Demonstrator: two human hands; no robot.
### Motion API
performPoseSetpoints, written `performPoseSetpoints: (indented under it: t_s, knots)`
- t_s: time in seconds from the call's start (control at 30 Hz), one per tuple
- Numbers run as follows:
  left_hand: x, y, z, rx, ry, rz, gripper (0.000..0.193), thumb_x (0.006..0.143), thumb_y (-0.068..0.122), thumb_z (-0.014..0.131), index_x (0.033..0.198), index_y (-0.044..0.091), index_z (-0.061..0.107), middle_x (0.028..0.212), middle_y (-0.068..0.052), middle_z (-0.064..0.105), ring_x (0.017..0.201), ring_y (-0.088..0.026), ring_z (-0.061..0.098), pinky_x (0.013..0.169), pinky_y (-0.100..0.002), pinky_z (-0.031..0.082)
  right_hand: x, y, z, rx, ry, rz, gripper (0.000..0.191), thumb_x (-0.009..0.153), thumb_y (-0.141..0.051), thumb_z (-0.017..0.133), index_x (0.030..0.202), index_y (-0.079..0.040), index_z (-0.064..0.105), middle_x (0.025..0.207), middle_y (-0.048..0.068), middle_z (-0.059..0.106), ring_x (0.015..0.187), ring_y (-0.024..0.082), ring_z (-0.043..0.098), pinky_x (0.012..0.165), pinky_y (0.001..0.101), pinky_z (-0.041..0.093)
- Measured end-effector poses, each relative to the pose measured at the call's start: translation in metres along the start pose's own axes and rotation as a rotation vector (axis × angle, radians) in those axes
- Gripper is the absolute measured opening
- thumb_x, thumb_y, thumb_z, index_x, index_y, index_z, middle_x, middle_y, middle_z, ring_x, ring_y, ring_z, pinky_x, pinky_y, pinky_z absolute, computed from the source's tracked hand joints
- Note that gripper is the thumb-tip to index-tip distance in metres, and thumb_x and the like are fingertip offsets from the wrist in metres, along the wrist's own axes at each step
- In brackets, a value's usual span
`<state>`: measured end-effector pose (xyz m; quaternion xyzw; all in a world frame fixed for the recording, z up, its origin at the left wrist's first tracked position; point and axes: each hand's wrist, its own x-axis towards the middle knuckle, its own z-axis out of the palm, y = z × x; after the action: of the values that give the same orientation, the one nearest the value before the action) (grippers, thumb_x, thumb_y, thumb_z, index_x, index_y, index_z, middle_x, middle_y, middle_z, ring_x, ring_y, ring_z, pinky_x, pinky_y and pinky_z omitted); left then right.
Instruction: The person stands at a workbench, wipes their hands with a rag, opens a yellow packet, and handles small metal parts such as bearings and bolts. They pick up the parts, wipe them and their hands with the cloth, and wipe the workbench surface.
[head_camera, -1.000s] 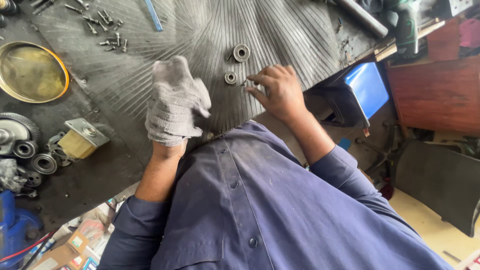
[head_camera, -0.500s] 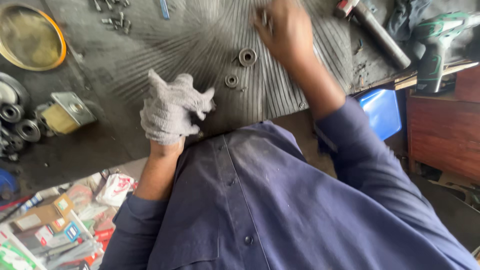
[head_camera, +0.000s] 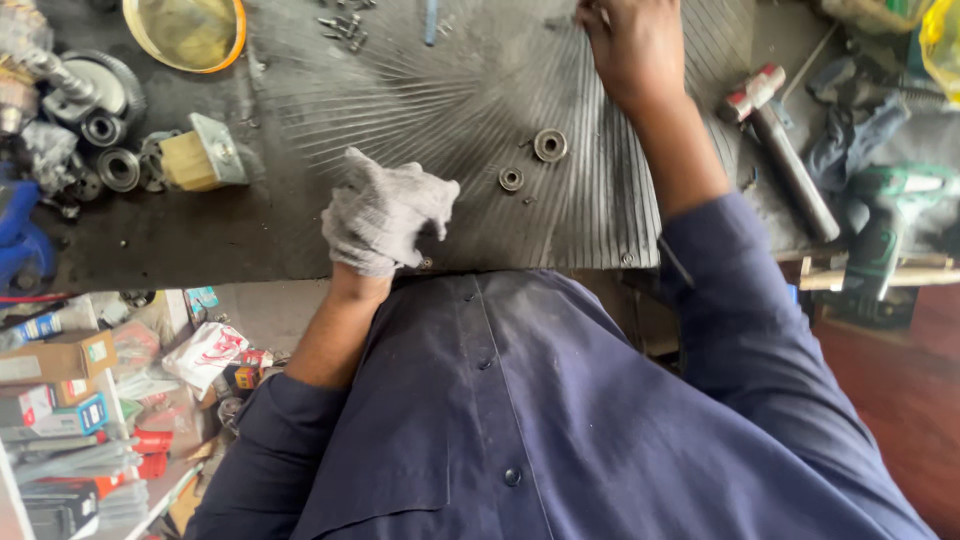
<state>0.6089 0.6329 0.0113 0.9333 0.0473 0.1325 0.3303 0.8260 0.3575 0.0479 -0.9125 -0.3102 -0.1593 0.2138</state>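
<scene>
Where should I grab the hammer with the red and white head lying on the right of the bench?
Grip the dark handle of the hammer around its middle, coming straight down from above. It lies flat and bare there, slanting toward the bench edge, while the red and white head is short and blocky and would tip the tool.

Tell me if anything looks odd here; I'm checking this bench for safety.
Only the left hand wears a glove; the right hand is bare. A cordless drill hangs over the bench edge, where it could slip off.
</scene>
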Motion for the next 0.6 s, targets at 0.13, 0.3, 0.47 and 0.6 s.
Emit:
performPoseSetpoints:
  t_s: [0.13, 0.3, 0.47, 0.6]
  knots:
    - [-0.005, -0.012, 0.009, -0.181, -0.039, 0.016, 0.03, 0.1, 0.029, 0.071, 0.12, 0.007, 0.068, 0.108, -0.012, 0.075, 0.094, -0.029, 0.072, 0.079, -0.04, 0.057, -0.036, -0.028, -0.011, 0.067, -0.092, 0.022, 0.008, 0.099, -0.016, 0.08, 0.102, -0.011, 0.073, 0.104, 0.007, 0.069, 0.1, 0.031, 0.064, 0.089, 0.0454, 0.046]
    - [-0.001, -0.006, 0.013, -0.273, -0.167, 0.039, 0.028, 0.101, 0.03, 0.068, 0.118, 0.008, 0.067, 0.108, -0.012, 0.073, 0.097, -0.03, 0.07, 0.08, -0.043, 0.055, -0.056, -0.048, -0.022, 0.101, -0.086, 0.048, 0.015, 0.099, -0.01, 0.075, 0.114, -0.013, 0.075, 0.112, 0.003, 0.07, 0.108, 0.028, 0.065, 0.095, 0.0424, 0.045]
    - [-0.003, 0.0, 0.015, -0.626, -0.203, -0.085, 0.034, 0.104, 0.029, 0.066, 0.128, 0.005, 0.062, 0.116, -0.01, 0.072, 0.104, -0.025, 0.069, 0.088, -0.038, 0.054, -0.059, -0.053, -0.019, 0.144, -0.106, 0.107, 0.024, 0.097, -0.019, 0.08, 0.119, -0.012, 0.075, 0.107, 0.006, 0.069, 0.104, 0.028, 0.065, 0.09, 0.043, 0.049]
    - [-0.009, 0.008, 0.022, -1.363, -0.195, -0.244, 0.033, 0.11, 0.024, 0.063, 0.136, 0.003, 0.06, 0.131, -0.006, 0.068, 0.118, -0.016, 0.066, 0.106, -0.033, 0.054, -0.031, -0.069, 0.002, 0.207, -0.149, 0.353, 0.027, 0.098, -0.031, 0.08, 0.118, -0.013, 0.074, 0.107, 0.005, 0.072, 0.098, 0.027, 0.069, 0.082, 0.0421, 0.055]
